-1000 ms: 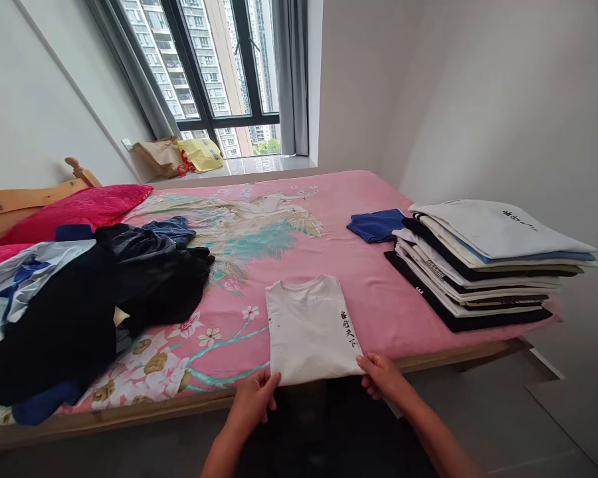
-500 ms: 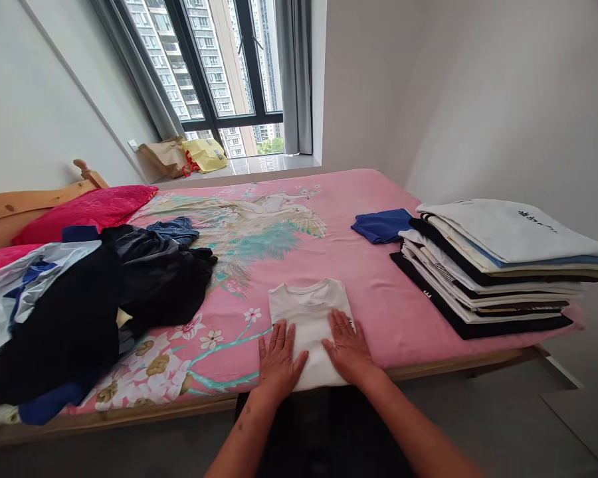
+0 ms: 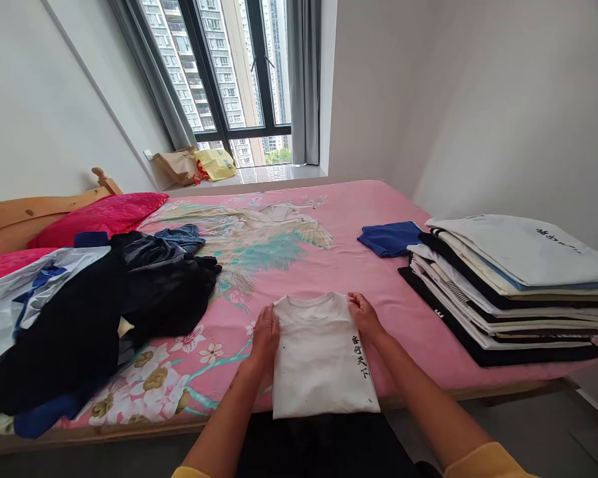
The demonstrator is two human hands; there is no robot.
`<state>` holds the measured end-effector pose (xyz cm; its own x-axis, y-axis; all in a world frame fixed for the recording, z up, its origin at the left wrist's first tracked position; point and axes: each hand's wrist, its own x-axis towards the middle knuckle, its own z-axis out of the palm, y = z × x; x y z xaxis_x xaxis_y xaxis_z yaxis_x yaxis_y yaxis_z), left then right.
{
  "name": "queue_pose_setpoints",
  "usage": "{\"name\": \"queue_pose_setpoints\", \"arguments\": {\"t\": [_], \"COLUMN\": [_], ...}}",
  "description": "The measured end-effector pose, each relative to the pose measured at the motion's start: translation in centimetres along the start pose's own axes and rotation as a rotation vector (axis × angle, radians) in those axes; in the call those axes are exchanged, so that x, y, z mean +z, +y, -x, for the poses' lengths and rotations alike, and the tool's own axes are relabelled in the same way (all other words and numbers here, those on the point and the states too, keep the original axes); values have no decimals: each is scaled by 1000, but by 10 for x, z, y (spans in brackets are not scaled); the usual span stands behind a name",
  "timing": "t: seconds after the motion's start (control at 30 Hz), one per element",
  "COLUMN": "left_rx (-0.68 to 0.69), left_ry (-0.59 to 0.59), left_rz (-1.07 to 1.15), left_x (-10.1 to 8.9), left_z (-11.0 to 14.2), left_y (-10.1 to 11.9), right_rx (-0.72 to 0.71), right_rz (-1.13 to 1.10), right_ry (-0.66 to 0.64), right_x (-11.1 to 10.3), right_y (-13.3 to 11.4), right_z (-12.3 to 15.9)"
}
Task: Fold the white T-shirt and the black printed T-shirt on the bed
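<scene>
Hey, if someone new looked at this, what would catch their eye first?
Probably the tall stack of folded clothes on the right of the bed, then the jumbled, mostly dark heap at left. Nearest, the white shirt lies at the bed's front edge between the left hand and right hand.

A bedroom in somebody's home, a wooden-framed bed [image 3: 129, 431] right here before me, pink flowered bedding [image 3: 379, 285] spread over it, a headboard [image 3: 10, 216] and crimson pillows [image 3: 99, 216] at one end, everyday clothes [image 3: 74, 318] heaped and stacked, grey curtains [image 3: 305, 86] framing a window [image 3: 223, 106], high-rise towers [image 3: 214, 56] outside.
</scene>
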<state>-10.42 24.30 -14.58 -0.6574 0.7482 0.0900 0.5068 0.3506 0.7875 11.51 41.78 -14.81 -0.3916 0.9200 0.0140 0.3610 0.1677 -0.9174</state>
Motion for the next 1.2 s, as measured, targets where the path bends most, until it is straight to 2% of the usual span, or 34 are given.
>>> {"name": "queue_pose_setpoints", "arguments": {"t": [0.13, 0.23, 0.3, 0.57, 0.73, 0.9, 1.07, 1.2], "left_rx": [-29, -49, -71, -133, -135, -149, -217, -200], "left_ry": [-100, -226, -270, -173, -189, -144, 44, 206], "left_rz": [102, 153, 168, 223, 308, 311, 179, 96], "left_x": [-12, -16, -16, -6, -15, -12, 0, -9], "left_z": [-44, -62, -68, -63, -50, -41, -42, -27], "left_y": [-2, -1, -2, -14, -8, -4, 1, 7], "right_rx": [38, 74, 102, 178, 164, 91, 81, 104], "right_rz": [-55, -96, -128, -313, -351, -394, -359, -286], "right_ry": [-114, -181, -197, -197, -257, -144, 12, 176], "right_x": [2, -1, -3, -9, -19, -11, -6, -11], "right_y": [4, 9, 14, 24, 19, 22, 25, 12], "right_z": [-30, -40, -44, -42, -26, -7, -3, 13]}}
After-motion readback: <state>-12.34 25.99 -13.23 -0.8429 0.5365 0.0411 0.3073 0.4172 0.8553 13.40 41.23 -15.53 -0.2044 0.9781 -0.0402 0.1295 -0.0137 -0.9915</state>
